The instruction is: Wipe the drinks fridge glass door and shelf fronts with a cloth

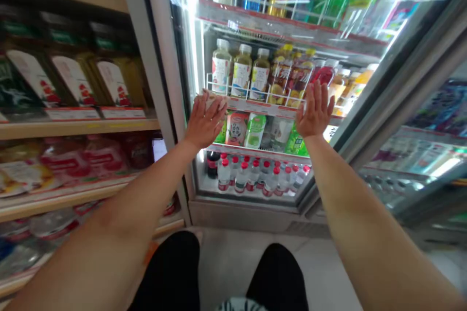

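My left hand (206, 120) presses a pale, crumpled cloth (213, 99) against the glass door (262, 131) of a lit drinks fridge. Its fingers lie over the cloth, which shows at the fingertips. Further right, my right hand (315, 111) rests flat on the same glass with fingers stretched out and nothing in it. Behind the glass, a row of bottles (260, 75) with white caps stands between my hands. Cartons (255, 131) fill the shelf below, and red-capped water bottles (251, 175) stand at the bottom.
On the left, an open shelf (80, 129) carries several dark juice bottles (109, 73) and pink packs (73, 155). A metal door frame (386, 92) and another fridge door (419, 146) lie to the right. My knees (279, 272) are bent above the tiled floor (226, 262).
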Tool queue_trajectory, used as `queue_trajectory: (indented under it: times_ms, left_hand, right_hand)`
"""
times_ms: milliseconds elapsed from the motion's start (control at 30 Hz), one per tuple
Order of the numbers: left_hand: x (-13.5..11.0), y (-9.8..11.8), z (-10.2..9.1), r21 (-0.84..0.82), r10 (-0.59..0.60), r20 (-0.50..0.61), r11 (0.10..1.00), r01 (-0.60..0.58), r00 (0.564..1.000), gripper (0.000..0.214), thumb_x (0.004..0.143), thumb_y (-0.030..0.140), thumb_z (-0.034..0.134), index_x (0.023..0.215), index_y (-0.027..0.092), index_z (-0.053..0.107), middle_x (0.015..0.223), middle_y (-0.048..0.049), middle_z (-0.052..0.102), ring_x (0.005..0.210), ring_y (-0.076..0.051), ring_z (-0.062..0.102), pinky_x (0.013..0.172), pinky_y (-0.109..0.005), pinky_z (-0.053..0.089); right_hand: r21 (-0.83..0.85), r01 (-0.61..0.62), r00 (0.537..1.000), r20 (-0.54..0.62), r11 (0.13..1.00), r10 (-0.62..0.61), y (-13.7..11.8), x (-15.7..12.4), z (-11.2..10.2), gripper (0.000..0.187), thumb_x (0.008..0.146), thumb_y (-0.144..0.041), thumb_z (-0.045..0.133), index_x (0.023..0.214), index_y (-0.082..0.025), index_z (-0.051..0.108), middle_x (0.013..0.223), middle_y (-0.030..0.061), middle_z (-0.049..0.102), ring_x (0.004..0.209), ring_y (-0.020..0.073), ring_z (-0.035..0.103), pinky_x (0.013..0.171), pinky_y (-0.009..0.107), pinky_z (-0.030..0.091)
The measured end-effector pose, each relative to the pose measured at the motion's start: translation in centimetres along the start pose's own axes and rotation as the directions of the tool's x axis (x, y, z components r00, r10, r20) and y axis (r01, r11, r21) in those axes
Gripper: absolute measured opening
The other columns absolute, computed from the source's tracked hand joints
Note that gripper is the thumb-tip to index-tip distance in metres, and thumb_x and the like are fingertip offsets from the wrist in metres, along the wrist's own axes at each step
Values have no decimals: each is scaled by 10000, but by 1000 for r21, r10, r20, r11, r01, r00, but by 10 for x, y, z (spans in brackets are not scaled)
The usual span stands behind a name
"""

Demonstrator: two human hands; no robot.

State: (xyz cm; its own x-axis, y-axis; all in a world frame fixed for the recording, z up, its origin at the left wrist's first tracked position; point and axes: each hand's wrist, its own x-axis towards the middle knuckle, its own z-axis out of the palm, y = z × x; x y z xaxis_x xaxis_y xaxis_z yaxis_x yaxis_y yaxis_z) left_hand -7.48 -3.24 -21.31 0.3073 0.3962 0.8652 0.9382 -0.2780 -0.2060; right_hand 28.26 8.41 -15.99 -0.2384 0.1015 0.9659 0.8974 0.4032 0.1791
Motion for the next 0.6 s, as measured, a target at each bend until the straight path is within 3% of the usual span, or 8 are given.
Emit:
queue_trajectory:
  times_ms: [200,300,400,500,600]
  left_hand:
    - [38,-20,-28,47,16,-24,999,-15,1000,528,1069,362,449,1570,242,335,1680,-12,222,1563,-325,-45,1273,-629,72]
    - [64,-12,-27,56,4,-80,998,1,997,539,1082,399,418,1583,241,301,1686,-2,197,1563,-320,-52,1276,-620,77]
    - [83,16,-12,73,-27,-190,996,42,981,543,1060,328,416,1584,221,325,1674,-41,236,1563,-336,-30,1269,-615,100]
    - [91,58,12,80,-21,-265,996,44,964,552,1014,264,451,1560,215,393,1644,-63,315,1562,-340,-9,1270,-612,97]
    - [79,97,41,108,82,-214,992,-60,973,570,993,241,482,1558,215,412,1622,-58,365,1562,-331,-10,1273,-609,87]
  right_hand:
    - [10,5,1000,-12,1000,-5,0,-1,0,597,1028,-358,311,1595,-170,303,1646,97,326,1551,246,218,1258,548,149]
    - [12,-13,1000,9,1000,13,-2,0,-1,595,1022,-356,328,1588,-174,321,1639,102,342,1554,252,221,1256,557,163]
    - [26,-10,1000,5,1000,10,-3,1,-3,588,1011,-342,352,1577,-182,348,1626,97,370,1550,263,242,1252,567,194]
    - [68,-8,1000,14,998,8,-3,2,-3,582,1011,-335,364,1577,-195,355,1619,93,383,1547,272,251,1252,583,199]
    - [107,-2,1000,10,994,1,-1,2,-2,572,1019,-320,367,1580,-207,355,1625,80,374,1547,264,254,1260,575,191]
